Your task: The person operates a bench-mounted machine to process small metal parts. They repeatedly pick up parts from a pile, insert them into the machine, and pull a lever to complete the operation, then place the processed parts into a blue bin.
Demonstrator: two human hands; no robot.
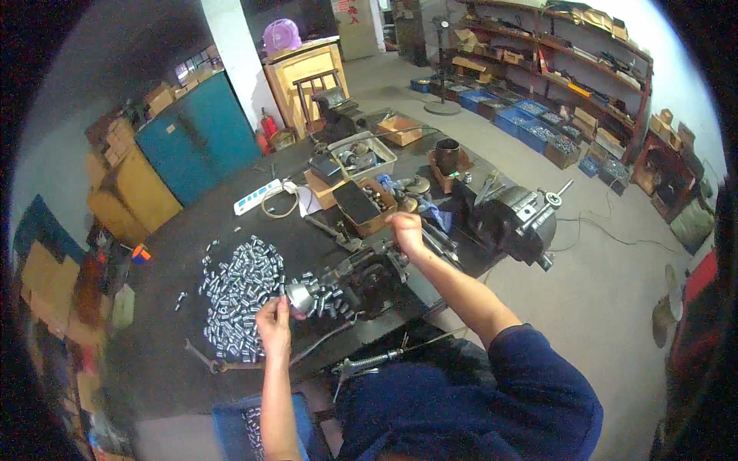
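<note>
My left hand (274,326) is pinched against a silver, cone-shaped metal piece (301,300) at the left end of a dark bench machine (373,280). Whatever lies between its fingertips is too small to make out. Beside it spreads a big heap of small shiny metal sleeves (244,296); more lie under the cone. My right hand (406,230) is closed at the machine's far side, below a brass-coloured round part (405,204). The fingers hide what it grips.
An open-ended wrench (204,357) lies by the heap's near edge. Further back on the dark table are a white power strip (258,197), a cardboard box of parts (365,206) and a grey tray (378,169). A heavy vise-like machine (516,219) stands at the right edge.
</note>
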